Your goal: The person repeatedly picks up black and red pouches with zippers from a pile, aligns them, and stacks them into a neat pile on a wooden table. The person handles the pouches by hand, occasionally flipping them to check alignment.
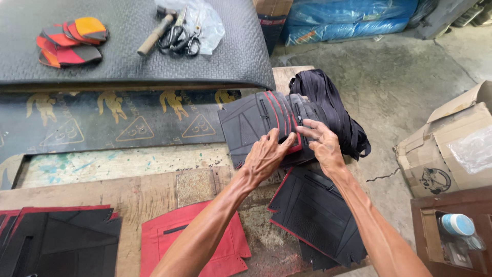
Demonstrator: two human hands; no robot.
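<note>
Both my hands rest on a fanned stack of black cut panels with red edging (256, 120) on the wooden bench. My left hand (265, 156) presses on the stack's near edge, fingers bent over a red-trimmed piece. My right hand (322, 143) touches the stack's right side, fingertips pinching the top panels. A bundle of black straps (335, 110) lies right behind the stack. Another black panel with a zip (320, 215) lies under my right forearm, and a red panel (197, 241) lies under my left forearm.
A black mat (128, 46) at the back holds a hammer (156, 31), scissors (179, 38), a plastic bag and orange-red pieces (72, 41). More black and red panels (56, 241) sit bottom left. A cardboard box (451, 149) and a brown cabinet (451, 236) stand on the right.
</note>
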